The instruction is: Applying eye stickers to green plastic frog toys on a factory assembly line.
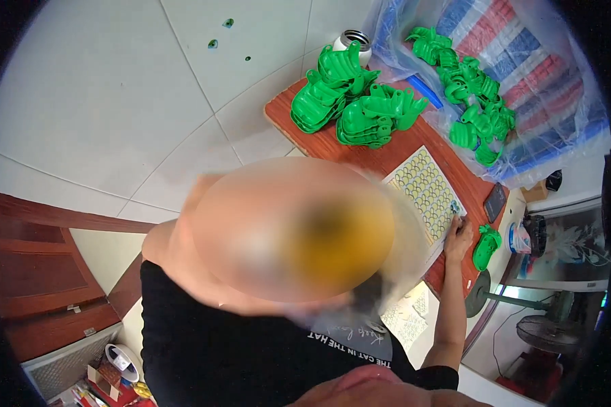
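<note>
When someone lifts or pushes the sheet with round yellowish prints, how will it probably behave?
Probably floppy and light: the sheet looks thin and lies flat on the table. Pushed, it would likely slide rather than tip, being so low, though the right hand at its edge might hold it back.

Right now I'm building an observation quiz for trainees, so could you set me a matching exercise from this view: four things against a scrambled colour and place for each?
Things:
1. Printed sheet
2. Smartphone
3. Wide-mouthed bottle
4. Lone plastic piece

Colours and places:
A. White, partly hidden by stacked green pieces
B. Green, just right of the right hand
C. Black, by the table's edge
D. Yellowish circles in rows, at the right hand

Pairs: 1-D, 2-C, 3-A, 4-B
</note>
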{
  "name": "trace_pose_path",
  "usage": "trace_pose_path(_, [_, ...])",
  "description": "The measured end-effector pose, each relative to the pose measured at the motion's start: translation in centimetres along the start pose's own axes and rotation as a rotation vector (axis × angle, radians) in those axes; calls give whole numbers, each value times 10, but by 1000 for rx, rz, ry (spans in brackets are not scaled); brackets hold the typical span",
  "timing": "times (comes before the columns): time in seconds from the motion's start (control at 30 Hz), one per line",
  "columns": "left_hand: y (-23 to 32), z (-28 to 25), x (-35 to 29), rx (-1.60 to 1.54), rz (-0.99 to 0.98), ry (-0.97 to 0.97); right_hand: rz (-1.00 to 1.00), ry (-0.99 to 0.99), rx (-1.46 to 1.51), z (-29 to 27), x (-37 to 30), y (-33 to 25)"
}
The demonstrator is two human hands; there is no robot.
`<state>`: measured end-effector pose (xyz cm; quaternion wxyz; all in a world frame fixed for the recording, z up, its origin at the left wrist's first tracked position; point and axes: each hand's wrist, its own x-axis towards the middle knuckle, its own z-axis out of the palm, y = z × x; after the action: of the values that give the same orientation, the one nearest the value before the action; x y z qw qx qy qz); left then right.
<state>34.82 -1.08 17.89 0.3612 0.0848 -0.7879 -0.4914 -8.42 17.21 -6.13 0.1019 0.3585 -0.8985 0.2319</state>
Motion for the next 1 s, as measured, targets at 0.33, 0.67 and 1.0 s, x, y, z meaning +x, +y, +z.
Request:
trace_pose_path(0.33, [-190,-34,13,119,-156,670,2,-12,12,-8,-2,-10])
trace_pose_path(0.67, [-320,-23,53,138,-219,784,38,-34,-36,-5,-4,-3])
trace_pose_path(1.0, [-334,-22,68,79,-274,695,29,-21,-42,-5,-8,-3])
